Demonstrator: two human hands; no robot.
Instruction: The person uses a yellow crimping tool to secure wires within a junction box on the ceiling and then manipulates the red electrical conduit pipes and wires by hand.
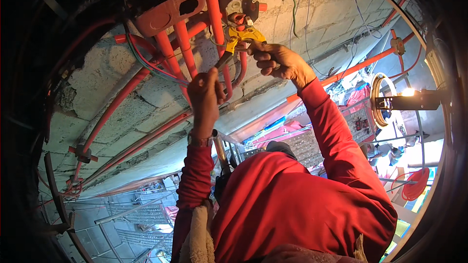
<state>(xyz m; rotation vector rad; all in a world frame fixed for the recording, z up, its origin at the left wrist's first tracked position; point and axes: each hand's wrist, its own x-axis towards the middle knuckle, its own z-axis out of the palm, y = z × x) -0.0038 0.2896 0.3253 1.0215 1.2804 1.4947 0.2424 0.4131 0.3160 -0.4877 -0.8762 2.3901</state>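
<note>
The left hand (pixel 204 93) and right hand (pixel 282 62), grips pinching the yellow, dark-handled plier-like tool (pixel 249 34), could let it slip through uneven squeezing.

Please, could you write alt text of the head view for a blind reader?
The person's left hand grips a dark handle of a yellow hand tool; the right hand is at its other side. Around them, red pipes run along rough blockwork.
</note>
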